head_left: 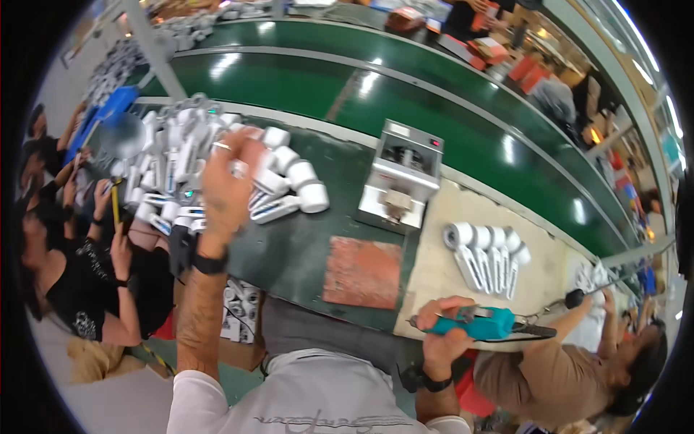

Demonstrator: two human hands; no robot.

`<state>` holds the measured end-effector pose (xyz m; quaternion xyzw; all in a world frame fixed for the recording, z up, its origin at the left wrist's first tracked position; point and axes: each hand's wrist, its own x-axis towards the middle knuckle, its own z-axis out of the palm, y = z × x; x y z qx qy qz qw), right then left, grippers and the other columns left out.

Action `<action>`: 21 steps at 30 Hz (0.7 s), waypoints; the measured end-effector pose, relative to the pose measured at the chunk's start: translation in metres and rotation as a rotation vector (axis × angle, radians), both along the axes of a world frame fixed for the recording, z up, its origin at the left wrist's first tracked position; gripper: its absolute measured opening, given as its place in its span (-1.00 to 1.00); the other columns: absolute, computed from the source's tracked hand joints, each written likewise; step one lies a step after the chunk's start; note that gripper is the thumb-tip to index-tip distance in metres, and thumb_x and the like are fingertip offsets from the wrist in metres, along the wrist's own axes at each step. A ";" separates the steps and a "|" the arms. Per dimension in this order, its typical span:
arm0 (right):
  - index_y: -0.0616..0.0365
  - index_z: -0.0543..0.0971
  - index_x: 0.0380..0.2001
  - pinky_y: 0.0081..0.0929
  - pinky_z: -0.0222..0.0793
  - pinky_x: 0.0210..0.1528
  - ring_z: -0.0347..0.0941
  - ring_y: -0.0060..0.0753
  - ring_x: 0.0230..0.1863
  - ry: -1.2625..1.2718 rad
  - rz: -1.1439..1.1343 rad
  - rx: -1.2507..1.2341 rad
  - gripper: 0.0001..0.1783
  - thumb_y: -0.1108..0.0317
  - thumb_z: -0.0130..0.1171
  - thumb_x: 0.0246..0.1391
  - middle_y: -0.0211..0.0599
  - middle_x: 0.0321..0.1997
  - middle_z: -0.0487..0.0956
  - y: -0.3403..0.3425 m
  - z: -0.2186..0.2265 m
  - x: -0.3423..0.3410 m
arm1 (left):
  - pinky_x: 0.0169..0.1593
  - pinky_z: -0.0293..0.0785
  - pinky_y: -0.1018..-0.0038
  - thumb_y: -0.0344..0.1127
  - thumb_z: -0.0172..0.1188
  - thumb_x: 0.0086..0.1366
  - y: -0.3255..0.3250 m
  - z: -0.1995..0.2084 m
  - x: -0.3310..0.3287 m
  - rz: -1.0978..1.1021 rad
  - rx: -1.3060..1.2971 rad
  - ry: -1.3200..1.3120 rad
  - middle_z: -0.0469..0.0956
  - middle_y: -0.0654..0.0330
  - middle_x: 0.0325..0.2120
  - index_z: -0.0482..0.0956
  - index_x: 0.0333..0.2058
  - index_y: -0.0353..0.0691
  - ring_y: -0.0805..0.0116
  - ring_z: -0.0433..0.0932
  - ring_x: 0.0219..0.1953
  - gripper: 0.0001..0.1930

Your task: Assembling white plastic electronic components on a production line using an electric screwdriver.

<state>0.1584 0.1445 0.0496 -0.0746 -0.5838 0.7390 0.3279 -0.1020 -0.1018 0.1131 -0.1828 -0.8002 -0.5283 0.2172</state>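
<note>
My right hand [444,336] is closed around a teal electric screwdriver [491,324], held level over the front edge of the bench with its cable running off to the right. My left hand [230,177] reaches over a heap of white handheld devices [189,137], each with a round head and a slim slotted handle. Its fingers are smeared by motion beside the nearest heads, so any hold on one is unclear. Close to that hand, a short row of the same devices [302,184] lies on the green mat. On the cream board at right, several more devices [491,249] lie side by side.
A grey screw feeder [401,177] stands at the mat's far right. A worn reddish pad [363,271] lies in front of me. Beyond the bench runs a green conveyor [289,83]. Co-workers sit close at left [94,282] and right [557,376].
</note>
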 end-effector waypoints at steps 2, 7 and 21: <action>0.28 0.38 -0.17 -0.37 0.36 -0.43 0.43 -0.32 -0.50 0.006 0.025 -0.123 -0.21 -0.25 0.36 -0.10 -0.24 -0.54 0.46 0.007 0.005 0.012 | -0.16 0.51 0.41 -0.34 0.19 0.28 0.076 -0.009 0.045 -0.481 -0.060 -0.219 0.64 0.08 -0.32 0.59 -0.14 -0.32 0.26 0.63 -0.26 -0.77; 0.28 0.39 -0.16 -0.37 0.35 -0.41 0.42 -0.30 -0.49 0.011 0.022 -0.136 -0.23 -0.19 0.40 -0.12 -0.23 -0.53 0.46 0.005 0.005 0.022 | -0.27 0.52 0.20 -0.13 0.19 0.25 0.224 -0.114 0.121 -0.826 -0.222 0.312 0.61 0.09 -0.34 0.54 -0.05 -0.26 0.07 0.60 -0.29 -0.62; 0.30 0.37 -0.20 -0.47 0.32 -0.57 0.38 -0.37 -0.62 -0.012 -0.112 0.026 -0.18 -0.33 0.28 -0.06 -0.31 -0.65 0.38 0.020 0.001 0.037 | -0.25 0.37 0.24 -0.16 0.12 0.19 0.208 -0.113 0.152 -0.554 -0.559 0.346 0.42 0.07 -0.23 0.34 0.15 -0.18 0.11 0.48 -0.24 -0.45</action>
